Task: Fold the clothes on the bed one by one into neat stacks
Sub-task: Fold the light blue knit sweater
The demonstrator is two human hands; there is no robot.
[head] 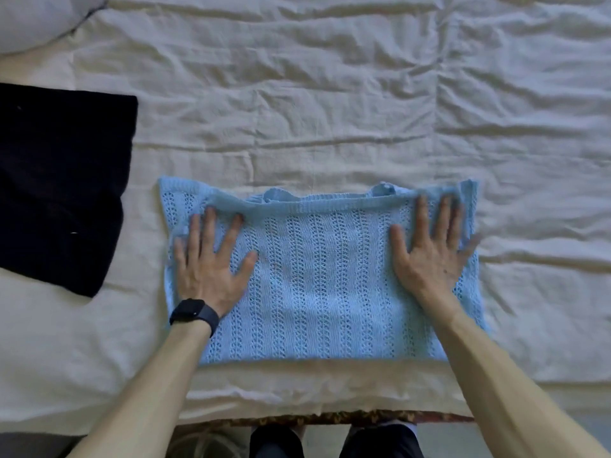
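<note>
A light blue knitted top [317, 279] lies folded into a wide rectangle near the front edge of the bed. My left hand [211, 262] presses flat on its left part with the fingers spread; a black watch sits on that wrist. My right hand [429, 249] lies flat on the right part, fingers straight and pointing away from me. Both hands hold nothing. A dark navy folded garment [62, 190] lies on the bed to the left, apart from the blue top.
The bed is covered by a creased cream sheet [330, 110] that spreads wide beyond and to the right of the top. A grey pillow [36, 18] sits at the far left corner. The bed's front edge [324, 414] runs just before my legs.
</note>
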